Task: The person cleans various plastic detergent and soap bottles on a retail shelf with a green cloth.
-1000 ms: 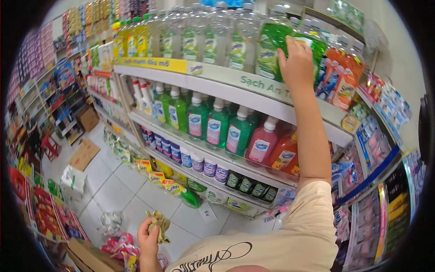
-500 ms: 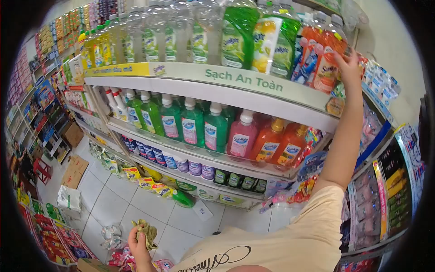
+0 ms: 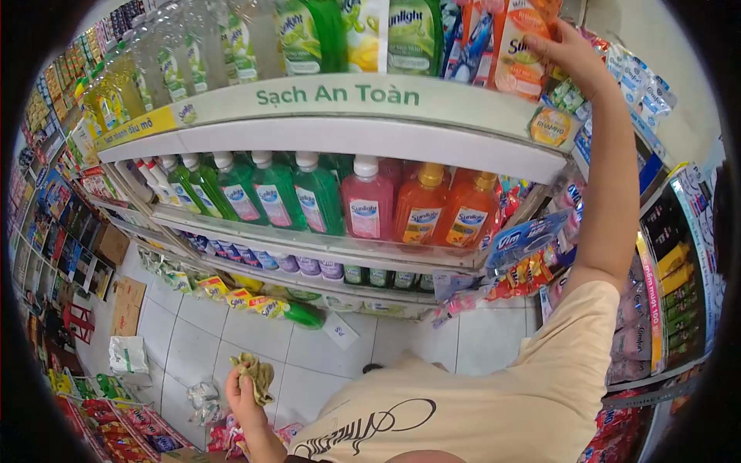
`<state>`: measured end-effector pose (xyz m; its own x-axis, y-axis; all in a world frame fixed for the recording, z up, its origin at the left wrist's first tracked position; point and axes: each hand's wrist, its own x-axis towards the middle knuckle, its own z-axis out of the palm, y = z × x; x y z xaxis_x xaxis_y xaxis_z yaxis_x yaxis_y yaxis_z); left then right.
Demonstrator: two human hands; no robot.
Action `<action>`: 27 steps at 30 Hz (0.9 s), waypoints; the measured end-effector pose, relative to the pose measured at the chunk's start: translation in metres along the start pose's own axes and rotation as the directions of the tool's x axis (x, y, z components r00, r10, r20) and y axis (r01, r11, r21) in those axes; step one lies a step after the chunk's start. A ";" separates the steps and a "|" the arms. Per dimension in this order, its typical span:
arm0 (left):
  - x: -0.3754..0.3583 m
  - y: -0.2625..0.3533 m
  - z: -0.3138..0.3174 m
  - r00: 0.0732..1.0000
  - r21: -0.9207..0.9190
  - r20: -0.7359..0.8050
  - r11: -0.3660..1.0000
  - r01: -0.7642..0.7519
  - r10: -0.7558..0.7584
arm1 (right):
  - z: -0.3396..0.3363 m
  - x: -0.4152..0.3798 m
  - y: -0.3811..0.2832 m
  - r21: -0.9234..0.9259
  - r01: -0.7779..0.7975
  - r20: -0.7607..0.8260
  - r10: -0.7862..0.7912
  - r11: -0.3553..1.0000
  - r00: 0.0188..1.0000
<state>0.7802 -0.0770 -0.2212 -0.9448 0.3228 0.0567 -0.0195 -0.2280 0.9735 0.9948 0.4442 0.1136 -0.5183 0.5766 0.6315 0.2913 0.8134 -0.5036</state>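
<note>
My left hand (image 3: 245, 395) is low in the view, its fingers closed on a crumpled olive-green cloth (image 3: 256, 376). At the upper right, my right hand (image 3: 571, 58) is wrapped round the side of an orange Sunlight bottle (image 3: 519, 65) on the top shelf. The thumb lies across its label. Left of that bottle are blue-and-red packs (image 3: 467, 46) and green Sunlight bottles (image 3: 413, 38). Clear and yellow bottles line the shelf farther left.
Below, a shelf (image 3: 340, 248) holds green, pink and orange bottles, with Vim containers underneath. A blue Vim sign (image 3: 525, 241) juts out at the right. Plastic bags (image 3: 204, 401) and cardboard (image 3: 127, 305) lie on the tiled floor.
The view has moved closer to the right end of the shelf. My right hand now grips the orange bottle's side, its thumb over the label. My left hand still holds the cloth.
</note>
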 end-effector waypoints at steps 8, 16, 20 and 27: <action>-0.012 -0.003 0.037 0.997 0.043 0.081 0.999 0.006 -0.009 | 0.018 -0.015 -0.014 0.175 0.026 -0.017 -0.023 0.984 1.000; -0.060 0.017 0.007 0.998 0.066 -0.010 0.996 -0.054 0.054 | 0.014 -0.007 0.001 0.000 -0.015 0.029 0.015 1.000 0.999; -0.112 0.015 -0.031 0.991 0.097 -0.122 0.994 -0.043 0.055 | 0.014 -0.035 -0.026 -0.410 0.051 -0.190 -0.140 0.911 0.972; -0.215 0.014 -0.051 0.992 0.880 -0.057 0.475 -0.003 0.112 | 0.128 -0.132 -0.070 0.300 0.617 -0.553 -0.395 0.728 0.734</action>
<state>0.9662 -0.1966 -0.2313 -0.9582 0.2423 0.1523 0.2813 0.6992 0.6572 0.9398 0.3013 -0.0102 -0.0511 0.1448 0.9881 -0.3488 0.9245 -0.1535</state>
